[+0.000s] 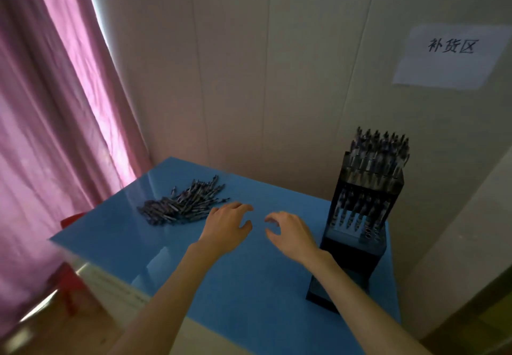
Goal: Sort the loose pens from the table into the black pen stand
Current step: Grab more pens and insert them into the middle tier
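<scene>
Partly done: black pen stand (363,202) well stocked, pile of loose pens (181,202) left on desk (249,285), left hand (227,225) and right hand (291,232) spread, empty.

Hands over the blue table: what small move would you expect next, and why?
Probably the left hand reaches a little further left to pick pens from the loose pile. Both hands look empty, the right hand hovering near the black pen stand, and the pile lies just beyond the left fingertips.
</scene>
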### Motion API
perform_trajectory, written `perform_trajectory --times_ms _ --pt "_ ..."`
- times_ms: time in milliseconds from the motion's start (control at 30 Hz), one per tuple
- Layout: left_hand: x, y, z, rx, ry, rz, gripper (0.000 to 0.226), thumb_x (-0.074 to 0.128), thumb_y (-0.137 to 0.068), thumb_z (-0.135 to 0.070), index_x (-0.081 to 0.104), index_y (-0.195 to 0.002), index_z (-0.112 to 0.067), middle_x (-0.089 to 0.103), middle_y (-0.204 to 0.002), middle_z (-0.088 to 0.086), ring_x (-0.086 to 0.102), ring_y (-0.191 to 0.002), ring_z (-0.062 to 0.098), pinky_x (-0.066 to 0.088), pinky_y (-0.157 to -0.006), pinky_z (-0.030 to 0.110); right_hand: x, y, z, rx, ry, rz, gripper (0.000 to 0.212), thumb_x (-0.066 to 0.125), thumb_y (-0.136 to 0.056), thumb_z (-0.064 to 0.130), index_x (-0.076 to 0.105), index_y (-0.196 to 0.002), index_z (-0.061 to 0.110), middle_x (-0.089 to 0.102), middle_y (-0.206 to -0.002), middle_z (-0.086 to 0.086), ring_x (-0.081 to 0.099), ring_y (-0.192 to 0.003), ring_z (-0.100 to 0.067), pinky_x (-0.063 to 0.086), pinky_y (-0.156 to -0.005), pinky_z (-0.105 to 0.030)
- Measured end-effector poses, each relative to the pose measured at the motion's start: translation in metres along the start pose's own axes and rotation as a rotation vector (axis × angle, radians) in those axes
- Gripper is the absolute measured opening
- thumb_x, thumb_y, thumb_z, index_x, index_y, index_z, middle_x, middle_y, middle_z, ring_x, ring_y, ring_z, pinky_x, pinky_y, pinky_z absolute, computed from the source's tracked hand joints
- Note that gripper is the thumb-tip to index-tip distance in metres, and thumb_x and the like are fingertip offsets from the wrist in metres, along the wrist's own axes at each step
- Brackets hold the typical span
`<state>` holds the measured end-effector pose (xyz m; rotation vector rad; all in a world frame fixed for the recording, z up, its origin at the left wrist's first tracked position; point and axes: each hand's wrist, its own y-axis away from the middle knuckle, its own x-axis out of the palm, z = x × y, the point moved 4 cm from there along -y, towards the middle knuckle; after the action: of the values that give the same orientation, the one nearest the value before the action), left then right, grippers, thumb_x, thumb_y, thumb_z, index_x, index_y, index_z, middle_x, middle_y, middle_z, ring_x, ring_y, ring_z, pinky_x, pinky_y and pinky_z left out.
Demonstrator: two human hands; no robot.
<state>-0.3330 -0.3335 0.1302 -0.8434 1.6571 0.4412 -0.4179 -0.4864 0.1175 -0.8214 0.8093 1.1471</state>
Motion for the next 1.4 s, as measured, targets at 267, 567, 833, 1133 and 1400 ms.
perform_trajectory --times_ms 267,567,833,1133,1400 --pt "-0.027 0.042 0.123 -0.090 0.000 -0.004 0.045 0.048 -0.103 -0.041 0.046 -0.146 -0.029 0.050 -0.144 -0.004 0.050 -0.127 0.024 0.038 -0.108 0.047 0.071 -0.038 0.090 -0.005 0.051 0.023 0.038 0.058 -0.100 0.036 0.056 -0.135 0.023 0.059 -0.135 0.002 0.058 -0.118 -0.020 0.049 -0.100 -0.038" --pt "-0.059 0.074 0.278 -0.158 0.077 -0.049 0.037 0.055 -0.096 -0.036 0.058 -0.132 -0.029 0.057 -0.126 -0.005 0.058 -0.113 0.022 0.047 -0.095 0.042 0.144 -0.083 0.200 0.039 0.030 -0.015 0.038 0.059 -0.099 0.032 0.059 -0.135 0.018 0.062 -0.134 0.000 0.061 -0.118 -0.019 0.049 -0.101 -0.037" --pt "-0.055 0.073 0.363 -0.172 0.122 -0.008 0.031 0.053 -0.094 -0.036 0.061 -0.124 -0.030 0.061 -0.120 -0.001 0.060 -0.108 0.024 0.047 -0.090 0.039 0.181 -0.119 0.240 0.086 0.058 -0.024 0.036 0.058 -0.100 0.031 0.060 -0.132 0.016 0.064 -0.130 -0.002 0.062 -0.114 -0.019 0.051 -0.099 -0.037" --pt "-0.012 0.020 0.409 -0.233 0.194 0.074 0.031 0.057 -0.095 -0.035 0.062 -0.124 -0.026 0.060 -0.121 0.004 0.059 -0.112 0.026 0.050 -0.090 0.039 0.217 -0.164 0.221 0.184 0.052 -0.031 0.034 0.059 -0.099 0.030 0.062 -0.130 0.016 0.066 -0.124 -0.003 0.065 -0.103 -0.019 0.054 -0.092 -0.038" --pt "0.033 -0.016 0.452 -0.410 0.185 0.203 0.025 0.057 -0.095 -0.035 0.066 -0.109 -0.016 0.065 -0.111 0.006 0.062 -0.097 0.027 0.052 -0.081 0.036 0.247 -0.200 0.196 0.277 -0.005 -0.001 0.031 0.061 -0.098 0.028 0.063 -0.126 0.016 0.067 -0.120 -0.002 0.067 -0.095 -0.020 0.057 -0.086 -0.039"
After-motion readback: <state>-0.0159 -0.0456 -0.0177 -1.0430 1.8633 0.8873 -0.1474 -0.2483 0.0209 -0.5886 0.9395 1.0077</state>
